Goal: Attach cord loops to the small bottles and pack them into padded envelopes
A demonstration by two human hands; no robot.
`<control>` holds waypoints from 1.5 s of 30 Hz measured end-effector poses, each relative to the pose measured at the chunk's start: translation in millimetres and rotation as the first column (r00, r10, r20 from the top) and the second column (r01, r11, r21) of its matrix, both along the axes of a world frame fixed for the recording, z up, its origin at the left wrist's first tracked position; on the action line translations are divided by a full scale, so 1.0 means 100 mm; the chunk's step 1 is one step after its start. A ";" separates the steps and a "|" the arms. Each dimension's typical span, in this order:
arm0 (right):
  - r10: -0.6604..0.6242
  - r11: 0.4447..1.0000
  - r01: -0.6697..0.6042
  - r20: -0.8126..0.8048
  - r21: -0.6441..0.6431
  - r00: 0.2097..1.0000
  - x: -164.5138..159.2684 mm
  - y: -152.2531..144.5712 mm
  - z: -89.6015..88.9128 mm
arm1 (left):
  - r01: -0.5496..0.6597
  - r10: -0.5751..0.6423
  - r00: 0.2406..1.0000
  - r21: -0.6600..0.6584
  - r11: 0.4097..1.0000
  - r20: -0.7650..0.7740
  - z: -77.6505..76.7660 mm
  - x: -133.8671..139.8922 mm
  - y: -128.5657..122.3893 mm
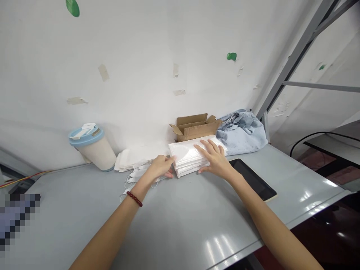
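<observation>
A stack of flat white packs in clear, shiny plastic wrap (185, 153) rests on the grey table between my hands. My left hand (161, 167) is at its left end, the thumb against the edge and the other fingers low beside it. Across the right part lies my right hand (214, 159), fingers bent over the top and thumb at the front side. Just left of my left hand are white face masks with ear loops (137, 174), partly covered by my wrist. Behind them is a pile of flat white sheets (128, 159).
An open cardboard box (199, 131) stands behind the stack against the wall. Right of it lies a light blue cloth bag (243, 133). A dark tablet (251, 180) lies near my right forearm. At the left stands a cup with a blue lid (97, 150).
</observation>
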State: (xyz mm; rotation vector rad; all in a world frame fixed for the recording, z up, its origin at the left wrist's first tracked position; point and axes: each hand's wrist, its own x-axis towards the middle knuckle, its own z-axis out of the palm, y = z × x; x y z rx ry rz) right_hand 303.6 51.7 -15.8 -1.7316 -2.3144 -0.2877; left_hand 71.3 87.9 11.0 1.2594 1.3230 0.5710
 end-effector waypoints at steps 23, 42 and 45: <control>0.042 0.990 -0.047 0.038 0.135 0.998 0.02 -0.02 -0.02 | 0.327 0.160 0.726 0.540 0.775 -0.669 -0.02 -0.73 0.17; 0.120 0.975 -0.116 -0.011 0.189 0.993 0.01 -0.01 0.01 | 0.512 0.265 0.530 0.553 0.657 -0.806 -0.08 -0.75 0.30; 0.118 0.977 -0.114 -0.011 0.179 0.993 0.01 -0.02 0.01 | 0.459 0.297 0.547 0.577 0.676 -0.783 -0.04 -0.76 0.29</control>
